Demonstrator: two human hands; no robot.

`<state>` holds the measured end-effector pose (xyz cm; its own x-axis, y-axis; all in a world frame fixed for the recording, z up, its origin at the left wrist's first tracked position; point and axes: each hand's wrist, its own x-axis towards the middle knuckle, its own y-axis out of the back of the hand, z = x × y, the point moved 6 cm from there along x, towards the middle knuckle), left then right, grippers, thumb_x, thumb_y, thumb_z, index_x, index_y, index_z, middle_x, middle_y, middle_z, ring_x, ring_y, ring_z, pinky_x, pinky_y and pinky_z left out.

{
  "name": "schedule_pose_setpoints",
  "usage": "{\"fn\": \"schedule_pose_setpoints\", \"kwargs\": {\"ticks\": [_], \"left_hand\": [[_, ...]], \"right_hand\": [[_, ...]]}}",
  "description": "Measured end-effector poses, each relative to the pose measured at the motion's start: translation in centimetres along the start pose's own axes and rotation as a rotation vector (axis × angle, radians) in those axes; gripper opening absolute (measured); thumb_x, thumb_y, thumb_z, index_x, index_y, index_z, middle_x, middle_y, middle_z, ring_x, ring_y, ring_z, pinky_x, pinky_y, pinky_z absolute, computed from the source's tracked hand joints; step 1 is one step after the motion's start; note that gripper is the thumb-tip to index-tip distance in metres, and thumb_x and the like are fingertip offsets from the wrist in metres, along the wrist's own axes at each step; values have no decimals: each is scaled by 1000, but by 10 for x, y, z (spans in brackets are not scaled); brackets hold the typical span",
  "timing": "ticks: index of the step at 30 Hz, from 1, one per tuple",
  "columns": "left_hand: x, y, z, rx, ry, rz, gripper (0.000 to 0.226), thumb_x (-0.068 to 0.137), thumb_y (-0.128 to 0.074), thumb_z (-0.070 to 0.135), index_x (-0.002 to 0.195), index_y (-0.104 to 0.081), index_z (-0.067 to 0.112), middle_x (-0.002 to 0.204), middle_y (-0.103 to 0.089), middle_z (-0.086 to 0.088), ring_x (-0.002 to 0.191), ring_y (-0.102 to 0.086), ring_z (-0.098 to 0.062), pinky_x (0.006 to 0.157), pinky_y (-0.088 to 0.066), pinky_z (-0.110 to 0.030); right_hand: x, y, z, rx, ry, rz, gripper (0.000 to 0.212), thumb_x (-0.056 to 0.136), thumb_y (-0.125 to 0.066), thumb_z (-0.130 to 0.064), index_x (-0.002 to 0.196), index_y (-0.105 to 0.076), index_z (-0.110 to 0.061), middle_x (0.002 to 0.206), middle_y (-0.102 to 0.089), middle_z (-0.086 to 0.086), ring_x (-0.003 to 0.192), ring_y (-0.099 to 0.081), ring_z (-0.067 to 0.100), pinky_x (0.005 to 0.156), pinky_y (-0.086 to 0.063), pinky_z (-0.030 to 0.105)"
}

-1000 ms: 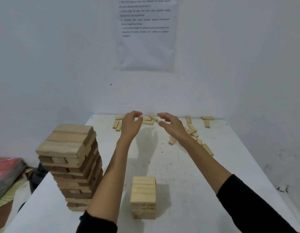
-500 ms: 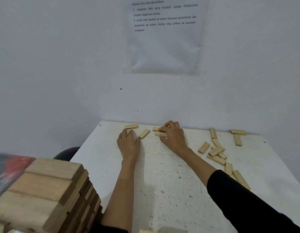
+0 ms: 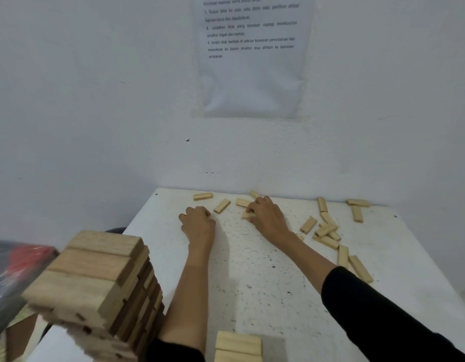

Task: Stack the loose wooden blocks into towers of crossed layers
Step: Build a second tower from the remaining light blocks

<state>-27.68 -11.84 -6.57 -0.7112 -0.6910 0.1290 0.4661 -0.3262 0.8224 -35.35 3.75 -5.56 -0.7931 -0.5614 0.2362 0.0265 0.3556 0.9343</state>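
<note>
My right hand (image 3: 268, 219) reaches to the far edge of the white table (image 3: 254, 288), and its fingertips pinch a small loose wooden block (image 3: 247, 215). My left hand (image 3: 198, 226) lies beside it with fingers curled down onto the table; whatever is under them is hidden. Three loose blocks (image 3: 222, 205) lie just beyond the hands. A tall tower of crossed layers (image 3: 95, 283) stands close at the near left. Only the top of a short tower (image 3: 237, 346) shows at the bottom edge.
Several more loose blocks (image 3: 328, 231) are scattered on the table's right side and along the back wall. A printed sheet (image 3: 252, 56) hangs on the wall. A red and grey plastic bundle (image 3: 14, 270) sits off the table's left edge.
Both hands came down from above the table onto the far blocks. The right hand's fingers closed on a block, the left hand's fingers curled. The view leaned forward, bringing the tall tower closer.
</note>
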Motion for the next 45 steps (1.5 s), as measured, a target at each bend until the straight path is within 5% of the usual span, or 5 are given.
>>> {"fn": "schedule_pose_setpoints", "kwargs": {"ticks": [8, 14, 28, 35, 45], "left_hand": [[-36, 45, 38, -150, -195, -79, 23, 74, -69, 5, 97, -72, 3, 99, -70, -10, 96, -63, -25, 82, -44, -25], [-77, 107, 98, -243, -407, -189, 14, 76, -66, 4, 87, -73, 8, 72, -66, -3, 46, -57, -6, 48, -46, -8], [-271, 124, 156, -248, -888, -467, 15, 77, -69, 9, 89, -73, 16, 84, -69, -8, 59, -63, -18, 48, -46, -16], [-319, 50, 113, -159, -800, -610, 17, 77, -68, 10, 93, -73, 12, 92, -67, -11, 76, -63, -23, 72, -55, -37], [-319, -1, 87, -82, -692, -582, 28, 85, -65, 31, 107, -67, 14, 118, -52, -8, 108, -50, -21, 81, -36, -20]], "right_hand": [[-48, 37, -9, 202, -75, -29, 21, 90, -59, -17, 110, -63, -10, 114, -62, 5, 105, -57, 20, 83, -44, 30], [-83, 104, -10, 295, -106, 72, 20, 84, -66, -20, 102, -67, -14, 103, -65, 0, 90, -57, 13, 69, -39, 24], [-251, 188, 3, 348, -320, 146, 15, 75, -68, -9, 84, -67, -20, 82, -67, -1, 75, -64, 17, 69, -51, 30], [-332, 125, 34, 353, -592, 33, 29, 79, -70, -21, 106, -60, -20, 88, -68, 3, 79, -64, 19, 74, -51, 29], [-354, 90, 35, 405, -654, 40, 23, 85, -65, -25, 106, -64, -15, 73, -59, -3, 66, -57, 13, 64, -48, 26]]}}
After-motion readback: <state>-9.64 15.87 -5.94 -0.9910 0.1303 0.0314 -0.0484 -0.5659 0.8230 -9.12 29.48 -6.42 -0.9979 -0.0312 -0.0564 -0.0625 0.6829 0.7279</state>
